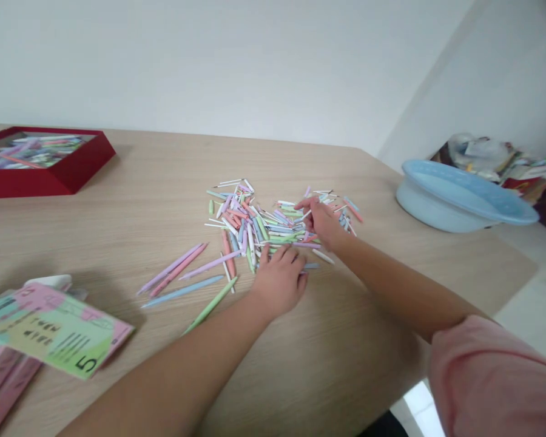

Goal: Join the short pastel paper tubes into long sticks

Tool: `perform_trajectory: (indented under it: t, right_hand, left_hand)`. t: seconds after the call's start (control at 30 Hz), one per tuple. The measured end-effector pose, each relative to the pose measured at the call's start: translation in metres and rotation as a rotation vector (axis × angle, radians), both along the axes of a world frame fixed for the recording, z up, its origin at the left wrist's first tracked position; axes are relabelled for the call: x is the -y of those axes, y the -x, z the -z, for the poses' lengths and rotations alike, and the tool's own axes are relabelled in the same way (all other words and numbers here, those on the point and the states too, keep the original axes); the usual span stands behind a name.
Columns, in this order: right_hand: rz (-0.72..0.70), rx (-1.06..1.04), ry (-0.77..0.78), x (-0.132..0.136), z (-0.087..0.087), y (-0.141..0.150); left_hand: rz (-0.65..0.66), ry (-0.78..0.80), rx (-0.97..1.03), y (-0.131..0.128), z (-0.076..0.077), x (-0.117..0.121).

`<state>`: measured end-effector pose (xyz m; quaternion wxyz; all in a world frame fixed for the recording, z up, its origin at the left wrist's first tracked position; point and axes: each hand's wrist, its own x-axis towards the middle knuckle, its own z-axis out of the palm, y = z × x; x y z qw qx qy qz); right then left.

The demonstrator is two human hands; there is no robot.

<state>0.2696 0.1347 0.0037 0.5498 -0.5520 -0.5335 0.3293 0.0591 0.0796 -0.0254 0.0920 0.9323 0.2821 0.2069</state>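
Observation:
A loose pile of pastel pen parts (273, 227) lies mid-table: coloured barrels and caps mixed with thin white refills. My left hand (279, 282) rests palm down on the pile's near edge, fingers apart and slightly bent over the pieces. Over the right side of the pile, my right hand (322, 220) has its thumb and fingers bent together on a thin white pen refill (304, 216). Left of the pile lie several whole-looking pens, among them a purple pen (170, 268), a blue pen (182, 292) and a green pen (212, 304).
At far left stands a red box (91, 161) full of similar pens. Printed pastel packs (59, 328) lie stacked at the near left. A light blue basin (441, 203) sits at the table's right end, with a cluttered heap (482, 152) behind it. A wall runs along the back.

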Motion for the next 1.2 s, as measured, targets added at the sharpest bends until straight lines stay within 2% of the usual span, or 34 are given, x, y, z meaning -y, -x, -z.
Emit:
perform_trajectory:
  t: [0.1, 0.2, 0.43, 0.63, 0.7, 0.77, 0.9, 0.97, 1.07, 1.2]
  right_hand:
    - [-0.010, -0.440, 0.123, 0.056, 0.008, 0.015]
    - [-0.015, -0.560, 0.157, 0.082, 0.017, 0.020]
    - [-0.196, -0.518, 0.153, 0.079, 0.025, 0.011]
    - [-0.155, -0.473, 0.166, 0.080, 0.017, 0.000]
    - [-0.120, -0.355, 0.136, 0.081, 0.013, -0.005]
    - [-0.098, -0.109, 0.080, 0.082, 0.009, -0.012]
    - [-0.202, 0.736, -0.109, 0.087, 0.001, -0.027]
    - [-0.303, 1.041, -0.141, 0.088, -0.001, -0.030]
    - [-0.414, 1.216, -0.115, 0.088, 0.000, -0.030]
    - [-0.418, 1.256, -0.124, 0.086, 0.007, -0.025]
  left_hand:
    - [-0.033, -0.016, 0.022, -0.001, 0.001, 0.000]
    - [-0.064, -0.027, 0.039, -0.001, 0.002, -0.001]
    - [-0.119, -0.064, 0.017, -0.001, 0.001, -0.009]
    - [-0.128, -0.068, 0.018, -0.002, -0.001, -0.011]
    - [-0.134, -0.082, 0.009, -0.002, -0.002, -0.010]
    - [-0.121, -0.090, 0.002, -0.001, -0.001, -0.009]
    - [-0.102, -0.080, 0.001, 0.000, 0.001, -0.010]
    - [-0.102, -0.074, 0.007, 0.000, 0.003, -0.011]
    - [-0.087, -0.075, 0.011, 0.000, 0.005, -0.013]
    - [-0.058, -0.068, 0.003, -0.001, 0.007, -0.016]
